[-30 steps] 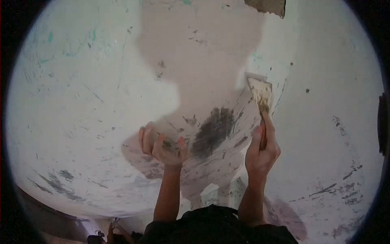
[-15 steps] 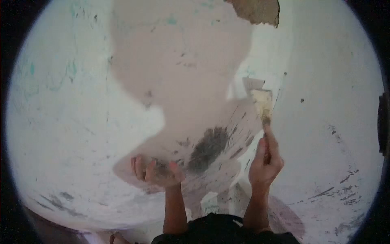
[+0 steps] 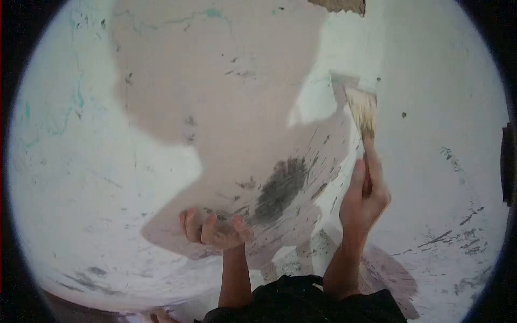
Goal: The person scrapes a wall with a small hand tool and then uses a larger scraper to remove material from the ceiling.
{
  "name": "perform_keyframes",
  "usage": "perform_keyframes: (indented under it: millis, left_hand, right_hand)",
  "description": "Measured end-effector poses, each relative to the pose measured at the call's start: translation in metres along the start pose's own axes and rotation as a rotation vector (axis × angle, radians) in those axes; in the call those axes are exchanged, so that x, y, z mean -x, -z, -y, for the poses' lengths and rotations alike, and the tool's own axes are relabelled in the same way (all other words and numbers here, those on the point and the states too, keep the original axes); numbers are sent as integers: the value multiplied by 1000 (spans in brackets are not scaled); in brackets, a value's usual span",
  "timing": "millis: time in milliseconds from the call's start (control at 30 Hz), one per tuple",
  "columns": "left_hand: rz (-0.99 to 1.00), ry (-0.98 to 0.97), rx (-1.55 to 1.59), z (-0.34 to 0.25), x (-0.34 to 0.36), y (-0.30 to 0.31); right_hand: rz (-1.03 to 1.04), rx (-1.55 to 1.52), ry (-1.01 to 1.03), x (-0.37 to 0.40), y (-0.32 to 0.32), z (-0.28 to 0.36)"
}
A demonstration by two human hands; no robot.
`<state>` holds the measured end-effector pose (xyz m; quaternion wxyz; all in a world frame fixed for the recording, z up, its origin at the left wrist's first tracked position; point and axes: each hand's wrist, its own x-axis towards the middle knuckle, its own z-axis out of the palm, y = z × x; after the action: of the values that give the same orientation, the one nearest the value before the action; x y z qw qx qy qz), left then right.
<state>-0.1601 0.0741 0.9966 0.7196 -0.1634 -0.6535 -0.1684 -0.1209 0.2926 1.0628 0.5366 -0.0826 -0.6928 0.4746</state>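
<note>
My right hand (image 3: 365,202) is closed round the handle of a scraper (image 3: 363,110). Its wide, pale, stained blade points up and lies over the whitish wall (image 3: 431,161), close to its own shadow. Lower and to the left, my left hand (image 3: 215,229) is cupped with its fingers curled up. Something greyish lies in its palm, too unclear to name. Beside this hand, up and to the right, a dark grey smeared patch (image 3: 283,188) marks the wall.
A rough-edged brown patch (image 3: 344,5) is at the top. Green stains and cracks run across the upper left. Two small dark spots are to the right of the scraper. Dark scuffs mark the lower right, and my shadow covers the middle.
My right hand and the scraper have moved up and to the right. The wall marks have shifted in view, with the brown patch now higher. My left hand remains cupped, slightly farther right.
</note>
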Motion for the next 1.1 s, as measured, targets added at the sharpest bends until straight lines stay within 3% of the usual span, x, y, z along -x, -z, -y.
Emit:
perform_keyframes:
  millis: [133,200,300,400,500,533,633,767,800,900,933,967,1033,1100]
  left_hand:
    - [25,67,-56,-11,2,3]
    - [41,55,-80,-8,-4,2]
    - [72,11,-37,-4,-1,-2]
    - [76,61,-41,-7,6,5]
    - [7,16,-9,-6,3,-8]
    - [-4,57,18,-9,2,-8]
    - [-22,67,12,-14,1,-4]
    - [59,-17,24,-13,-1,5]
    - [46,-23,8,-11,-3,1]
    - [82,74,72,-12,-1,-9]
    - [52,83,53,-13,-2,-14]
    - [50,92,30,-14,4,-3]
    - [54,125,21,-11,16,-3]
    - [88,212,312,1,46,0]
  right_hand:
    - [109,255,4,15,5,-3]
    - [82,125,-105,15,11,1]
    - [8,8,-99,9,15,4]
    - [159,111,-147,-9,-7,6]
    - [64,165,110,0,-4,-22]
    - [72,82,-36,9,6,-11]
    - [121,-39,-109,9,5,-2]
    - [35,-188,73,-33,-31,7]
    - [134,-148,-161,-24,-10,18]
    - [29,-129,-80,14,13,10]
    - [36,9,42,10,5,11]
    - [210,148,-144,6,6,15]
    - [179,34,-156,-13,-17,18]
    - [160,24,-137,6,-5,16]
